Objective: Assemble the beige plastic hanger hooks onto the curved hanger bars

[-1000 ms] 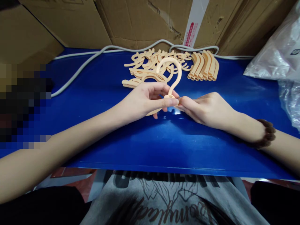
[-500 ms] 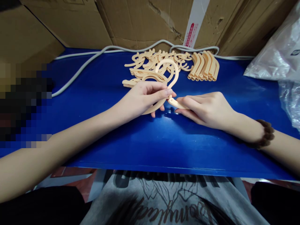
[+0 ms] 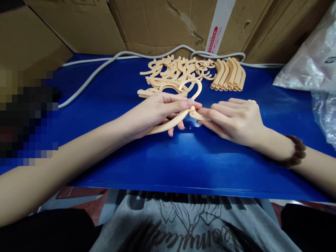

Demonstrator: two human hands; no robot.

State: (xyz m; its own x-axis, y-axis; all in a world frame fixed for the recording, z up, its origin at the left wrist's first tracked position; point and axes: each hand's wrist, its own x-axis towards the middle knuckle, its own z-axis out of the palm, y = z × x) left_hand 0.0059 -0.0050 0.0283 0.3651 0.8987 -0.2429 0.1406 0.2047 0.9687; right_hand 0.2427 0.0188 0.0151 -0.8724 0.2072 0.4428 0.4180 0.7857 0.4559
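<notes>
Blue glossy tabletop [image 3: 168, 164]: left hand [image 3: 154, 112] pinches peach plastic hook piece [image 3: 181, 112]; right hand [image 3: 233, 119] grips its end; loose peach parts pile [image 3: 178, 71] behind, w/ grey cable [image 3: 105, 64].

bare blue table [image 3: 183, 157] near; loose hooks [image 3: 173, 71], stacked pieces [image 3: 229, 74] and cable [image 3: 105, 64] behind.

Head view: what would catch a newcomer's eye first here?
Two bare hands meet mid-table over the blue table top: the left hand and right hand hold a peach plastic hanger piece between them. Behind them lies a loose pile of hooks, with a neat stack of curved parts to its right.
</notes>
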